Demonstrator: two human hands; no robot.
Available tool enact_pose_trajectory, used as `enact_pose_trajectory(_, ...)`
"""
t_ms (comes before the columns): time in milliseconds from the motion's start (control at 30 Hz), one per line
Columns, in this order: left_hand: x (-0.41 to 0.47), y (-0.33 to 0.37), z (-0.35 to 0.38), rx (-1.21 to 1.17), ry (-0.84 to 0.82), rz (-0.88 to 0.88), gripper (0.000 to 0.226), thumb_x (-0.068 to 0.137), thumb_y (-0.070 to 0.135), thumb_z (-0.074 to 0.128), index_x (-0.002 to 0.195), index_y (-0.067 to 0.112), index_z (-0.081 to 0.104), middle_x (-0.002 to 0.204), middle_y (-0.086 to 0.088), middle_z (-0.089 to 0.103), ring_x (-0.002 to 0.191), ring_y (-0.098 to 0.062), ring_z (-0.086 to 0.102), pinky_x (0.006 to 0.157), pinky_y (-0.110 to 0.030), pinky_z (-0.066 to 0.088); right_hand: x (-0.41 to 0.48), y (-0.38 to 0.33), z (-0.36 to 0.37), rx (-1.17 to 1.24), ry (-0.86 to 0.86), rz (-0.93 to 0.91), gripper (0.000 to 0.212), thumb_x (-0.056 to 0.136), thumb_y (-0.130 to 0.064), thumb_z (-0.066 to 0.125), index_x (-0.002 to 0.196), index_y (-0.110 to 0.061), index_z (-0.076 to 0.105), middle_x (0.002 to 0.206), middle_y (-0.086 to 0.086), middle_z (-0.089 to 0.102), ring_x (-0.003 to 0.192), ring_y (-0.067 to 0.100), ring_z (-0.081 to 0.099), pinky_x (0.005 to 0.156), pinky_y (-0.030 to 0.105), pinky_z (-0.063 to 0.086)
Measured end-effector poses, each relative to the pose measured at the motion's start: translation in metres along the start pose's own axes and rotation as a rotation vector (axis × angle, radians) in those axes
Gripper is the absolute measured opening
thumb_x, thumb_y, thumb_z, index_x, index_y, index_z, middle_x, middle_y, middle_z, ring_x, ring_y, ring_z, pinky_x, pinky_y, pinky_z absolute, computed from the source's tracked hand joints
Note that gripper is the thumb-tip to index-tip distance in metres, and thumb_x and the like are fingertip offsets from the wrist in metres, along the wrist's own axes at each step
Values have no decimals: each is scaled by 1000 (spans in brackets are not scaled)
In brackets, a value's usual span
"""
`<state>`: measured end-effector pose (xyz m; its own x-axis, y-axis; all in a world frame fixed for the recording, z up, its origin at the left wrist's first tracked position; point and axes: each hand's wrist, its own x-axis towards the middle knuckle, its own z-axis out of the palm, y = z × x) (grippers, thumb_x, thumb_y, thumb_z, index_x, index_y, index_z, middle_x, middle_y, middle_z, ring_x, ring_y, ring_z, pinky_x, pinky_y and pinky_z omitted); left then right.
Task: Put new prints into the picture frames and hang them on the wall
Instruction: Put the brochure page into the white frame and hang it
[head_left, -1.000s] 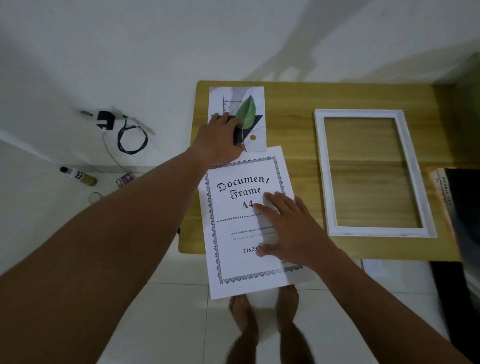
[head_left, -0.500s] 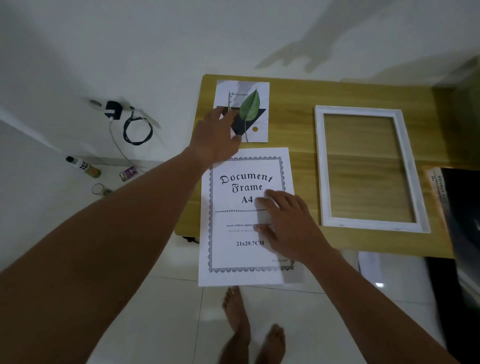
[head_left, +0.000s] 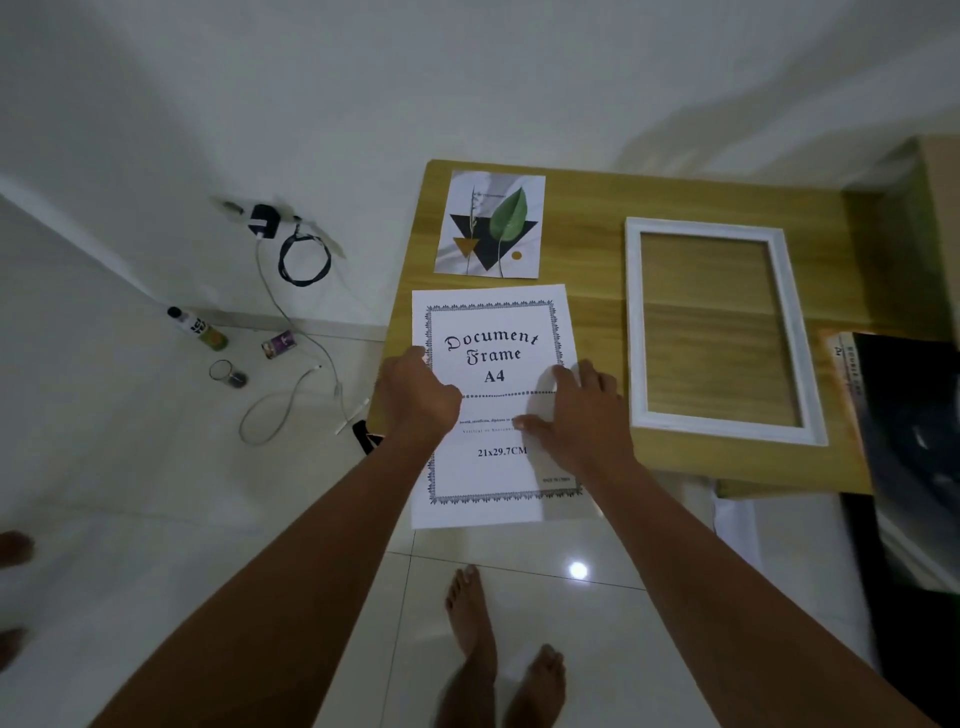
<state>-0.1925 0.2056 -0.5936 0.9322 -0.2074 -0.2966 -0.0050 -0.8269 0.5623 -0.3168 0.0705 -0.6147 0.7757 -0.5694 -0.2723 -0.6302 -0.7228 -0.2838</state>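
My left hand (head_left: 418, 397) rests on the left edge of the insert sheet (head_left: 493, 358) with its fingers bent; I cannot tell whether they pinch the paper. My right hand (head_left: 584, 418) lies flat, fingers spread, on the sheet's right edge. The sheet is white with an ornate dark border and reads "Document Frame A4" and "21x29.7CM". It lies at the near left of the wooden table (head_left: 597, 249), its near end hanging past the table edge. Just beyond its far edge, a thin strip of wood apart, lies the leaf print (head_left: 491, 223). To the right, across bare wood, the white frame (head_left: 635, 322) lies flat, with wood showing through it.
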Motion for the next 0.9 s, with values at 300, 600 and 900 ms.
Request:
enact_pose_trajectory(300,13,0,-8,-409,-174,-63,16,89,14,60,90,26,69,94,8,71,86,-17,67,74,-29,55,1,2,-1,97,13,27,65,82,-53,69,133,-18,50,142,8,41,130,31,36,107,44,35)
enact_pose_trajectory(600,3,21,-25,-634,-381,-20,25,100,20,50,119,22,66,110,1,73,98,-22,71,92,-50,54,-7,-11,-29,463,-167,-29,67,97,-64,35,148,-21,40,147,6,50,135,25,45,109,42,37)
enact_pose_trajectory(900,-43,75,-32,-960,-580,-135,56,101,54,27,115,18,68,92,-8,74,89,-27,69,75,-43,57,-27,-17,-82,986,-178,-66,57,96,-38,62,147,-32,39,136,-10,54,122,1,53,97,23,46)
